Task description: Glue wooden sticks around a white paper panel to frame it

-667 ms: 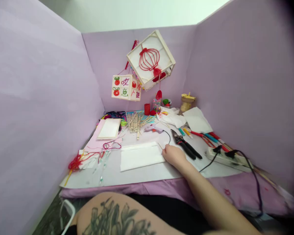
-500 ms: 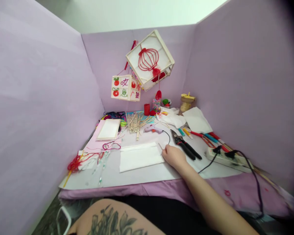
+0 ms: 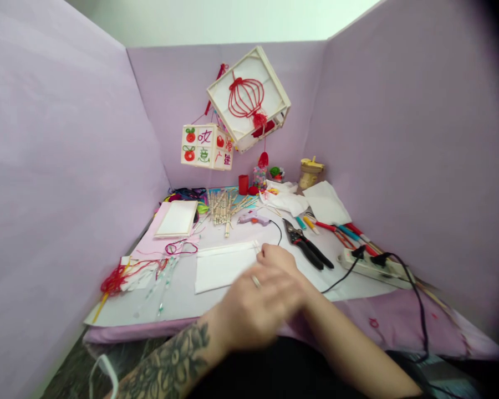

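Note:
My right hand (image 3: 278, 257) is closed at the right end of a flat white panel (image 3: 220, 270), which has a pale strip along its far edge. A thin wooden stick showed in these fingers a moment earlier; now its tip is barely visible. Nearer to me, my left hand (image 3: 260, 305) crosses in front of the right wrist, blurred by motion. Its fingers look stretched out, with a ring-like band on one and nothing visible held. Behind the right hand lie a lilac glue gun (image 3: 253, 218) and black-handled pruning shears (image 3: 307, 245).
A power strip (image 3: 374, 268) with black cables sits at right. Bundled sticks (image 3: 222, 209) lie at the back, with a white framed panel (image 3: 177, 218) and red yarn (image 3: 113, 281) at left. Above hang two box lanterns, a larger one (image 3: 249, 100) and a smaller one (image 3: 197, 147).
My left arm has swung up from the lap, bringing the left hand over the right wrist. My right hand stays by the panel's end. The view has shifted slightly.

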`<act>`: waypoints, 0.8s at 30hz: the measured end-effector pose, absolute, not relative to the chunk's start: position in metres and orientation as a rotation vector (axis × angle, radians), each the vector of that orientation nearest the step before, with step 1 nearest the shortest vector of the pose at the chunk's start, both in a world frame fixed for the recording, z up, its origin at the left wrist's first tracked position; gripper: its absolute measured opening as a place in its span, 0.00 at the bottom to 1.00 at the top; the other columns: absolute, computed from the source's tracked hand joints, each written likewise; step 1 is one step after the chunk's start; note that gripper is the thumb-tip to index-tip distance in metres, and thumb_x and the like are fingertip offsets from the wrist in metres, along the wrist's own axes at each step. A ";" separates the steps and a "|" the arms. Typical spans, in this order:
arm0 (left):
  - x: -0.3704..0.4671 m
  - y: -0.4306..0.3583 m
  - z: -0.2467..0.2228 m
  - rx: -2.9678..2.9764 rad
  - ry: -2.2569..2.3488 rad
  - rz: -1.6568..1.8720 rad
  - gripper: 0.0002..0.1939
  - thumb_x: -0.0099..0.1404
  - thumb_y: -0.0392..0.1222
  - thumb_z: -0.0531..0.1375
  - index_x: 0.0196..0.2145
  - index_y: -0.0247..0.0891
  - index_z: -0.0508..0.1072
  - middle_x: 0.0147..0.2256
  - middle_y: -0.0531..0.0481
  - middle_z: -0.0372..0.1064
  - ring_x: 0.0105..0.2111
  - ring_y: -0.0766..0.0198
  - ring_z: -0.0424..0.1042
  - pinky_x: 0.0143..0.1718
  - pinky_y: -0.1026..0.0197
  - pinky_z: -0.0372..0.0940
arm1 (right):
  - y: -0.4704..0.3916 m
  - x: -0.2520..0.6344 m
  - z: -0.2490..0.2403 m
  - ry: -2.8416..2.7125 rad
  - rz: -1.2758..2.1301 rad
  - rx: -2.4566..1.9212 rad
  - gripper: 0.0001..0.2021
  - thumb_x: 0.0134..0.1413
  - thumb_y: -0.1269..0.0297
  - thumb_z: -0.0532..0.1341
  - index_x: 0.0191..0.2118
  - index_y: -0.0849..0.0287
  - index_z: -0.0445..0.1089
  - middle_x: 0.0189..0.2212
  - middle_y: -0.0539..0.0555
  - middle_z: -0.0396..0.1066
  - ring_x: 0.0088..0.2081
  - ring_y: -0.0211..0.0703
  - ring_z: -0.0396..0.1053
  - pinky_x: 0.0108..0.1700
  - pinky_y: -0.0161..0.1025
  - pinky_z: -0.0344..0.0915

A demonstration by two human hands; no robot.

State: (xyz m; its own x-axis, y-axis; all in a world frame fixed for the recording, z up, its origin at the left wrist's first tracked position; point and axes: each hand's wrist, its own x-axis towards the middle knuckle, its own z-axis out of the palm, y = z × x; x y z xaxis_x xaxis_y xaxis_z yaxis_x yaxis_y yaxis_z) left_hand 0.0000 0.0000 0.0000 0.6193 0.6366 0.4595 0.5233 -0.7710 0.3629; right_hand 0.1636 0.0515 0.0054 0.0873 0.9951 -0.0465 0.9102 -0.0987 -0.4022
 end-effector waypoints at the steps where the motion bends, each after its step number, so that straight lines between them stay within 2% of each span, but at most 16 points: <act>1: 0.000 0.010 0.004 2.632 0.999 0.849 0.14 0.68 0.39 0.51 0.45 0.40 0.74 0.44 0.45 0.74 0.46 0.58 0.71 0.48 0.50 0.67 | 0.054 0.162 0.004 -1.903 0.458 -2.093 0.15 0.57 0.64 0.52 0.40 0.65 0.73 0.37 0.65 0.74 0.40 0.52 0.73 0.40 0.42 0.62; 3: -0.002 0.030 0.009 2.594 1.096 0.790 0.16 0.67 0.35 0.49 0.45 0.39 0.75 0.43 0.45 0.74 0.45 0.57 0.71 0.49 0.50 0.67 | 0.059 0.159 -0.001 -1.906 0.448 -2.143 0.15 0.57 0.64 0.52 0.41 0.65 0.73 0.37 0.66 0.75 0.41 0.54 0.73 0.41 0.44 0.63; 8: -0.008 0.062 0.003 2.566 1.257 0.505 0.17 0.64 0.31 0.51 0.46 0.34 0.75 0.46 0.43 0.73 0.48 0.54 0.69 0.53 0.52 0.63 | 0.070 0.156 -0.011 -1.970 0.409 -2.247 0.18 0.56 0.63 0.49 0.44 0.61 0.73 0.40 0.64 0.75 0.43 0.56 0.73 0.41 0.45 0.66; 13: 0.010 0.084 -0.010 2.653 1.129 0.503 0.18 0.63 0.28 0.50 0.47 0.34 0.75 0.49 0.42 0.72 0.50 0.56 0.69 0.55 0.53 0.62 | 0.073 0.161 -0.010 -2.019 0.465 -2.232 0.19 0.55 0.61 0.50 0.42 0.61 0.75 0.41 0.64 0.75 0.44 0.56 0.72 0.41 0.44 0.66; 19: 0.029 0.100 -0.031 2.689 0.985 0.550 0.21 0.65 0.30 0.48 0.54 0.30 0.69 0.57 0.39 0.63 0.59 0.56 0.61 0.61 0.50 0.57 | 0.076 0.168 -0.006 -2.072 0.546 -2.175 0.20 0.57 0.59 0.49 0.47 0.57 0.74 0.45 0.61 0.74 0.46 0.53 0.72 0.42 0.42 0.65; 24: 0.025 0.101 -0.044 2.684 0.962 0.559 0.22 0.66 0.33 0.49 0.55 0.30 0.67 0.58 0.38 0.62 0.60 0.55 0.58 0.62 0.49 0.56 | 0.079 0.172 -0.006 -2.097 0.587 -2.134 0.17 0.54 0.62 0.52 0.42 0.57 0.76 0.42 0.61 0.76 0.44 0.52 0.72 0.40 0.40 0.63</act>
